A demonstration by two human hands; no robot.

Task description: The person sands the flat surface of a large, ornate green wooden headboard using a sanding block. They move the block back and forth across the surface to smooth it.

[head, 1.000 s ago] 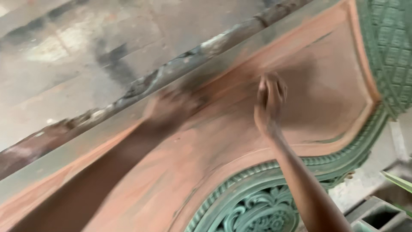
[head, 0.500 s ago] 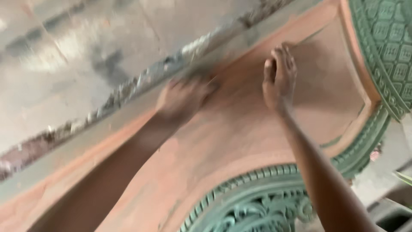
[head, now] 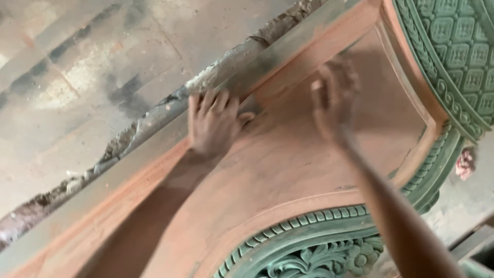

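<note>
The left hand (head: 213, 123) lies flat and spread wide on the reddish panel (head: 288, 170), palm down, holding nothing. Its fingertips reach up to the raised edge of the frame (head: 314, 49), where the panel meets a grey strip along the top. The thumb points toward the right, just beside a darker patch on the surface.

The right hand (head: 334, 100) is blurred. It rests on or just over the same panel, near the upper right corner of the recessed field, fingers pointing up and close together. Whether it holds something cannot be told; a pale spot shows at one fingertip. The two hands are near each other, with a bare stretch of panel between them. Both forearms run down to the lower edge of the view.

The panel is smooth, dusty terracotta in colour, bounded by a stepped frame. Below it curves a green carved border (head: 309, 226) with beading and leaf-and-flower work. At the upper right sits a green carved section (head: 458, 46) patterned with small squares. Above the frame runs a rough, crusted ridge (head: 154, 123), and beyond it a grey concrete floor (head: 77, 62).
</note>
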